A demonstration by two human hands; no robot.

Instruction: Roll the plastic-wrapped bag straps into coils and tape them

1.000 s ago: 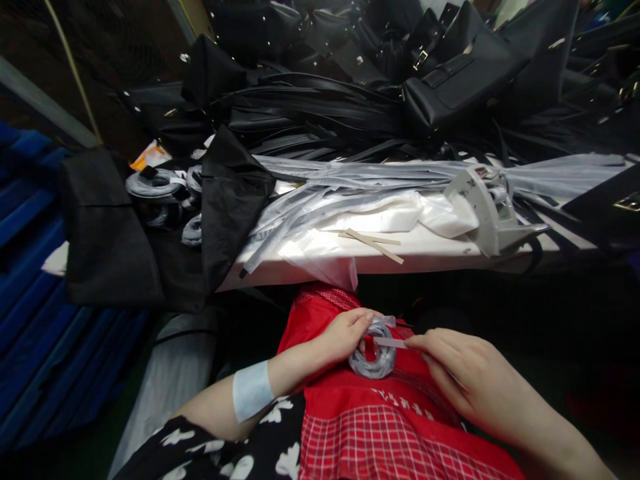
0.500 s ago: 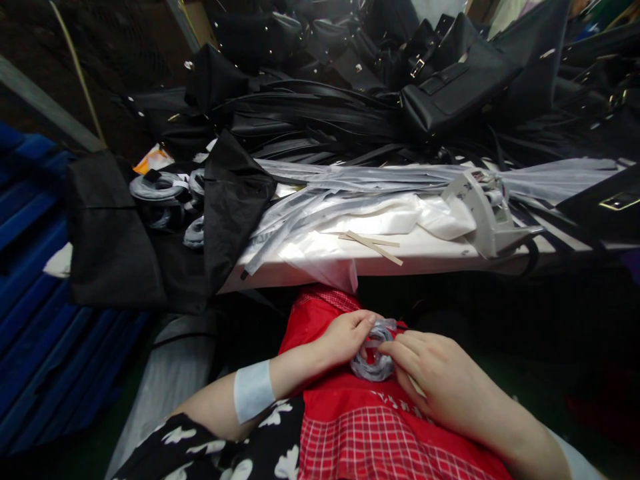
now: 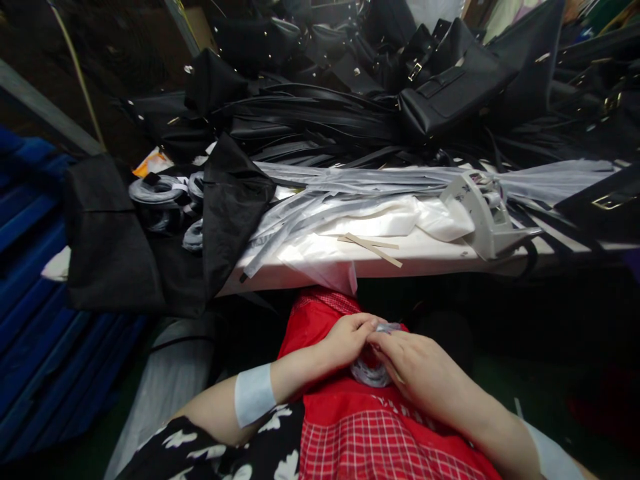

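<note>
A coiled strap in clear plastic wrapping (image 3: 371, 375) lies in my lap on the red apron (image 3: 330, 400). My left hand (image 3: 353, 339) is closed on the coil's upper left side, thumb and fingers pressed together. Across its upper right part reaches my right hand (image 3: 413, 363), with its fingertips meeting the left thumb. That hand covers much of the ring, so only the lower curve and a bit of plastic at the top show. What the right fingertips pinch, if anything, is hidden.
Several similar coils (image 3: 157, 189) sit in a black fabric bag (image 3: 115, 247) at the left. Plastic-wrapped straps (image 3: 320, 183), thin beige strips (image 3: 373, 247) and a white tape dispenser (image 3: 483, 217) lie on the white table (image 3: 425, 257). Black bags (image 3: 460, 87) are piled behind. Blue slats (image 3: 30, 320) stand far left.
My right hand has moved left and slightly up over the coil, so its fingertips now meet my left hand. The ring's centre is more covered. My left hand has barely moved.
</note>
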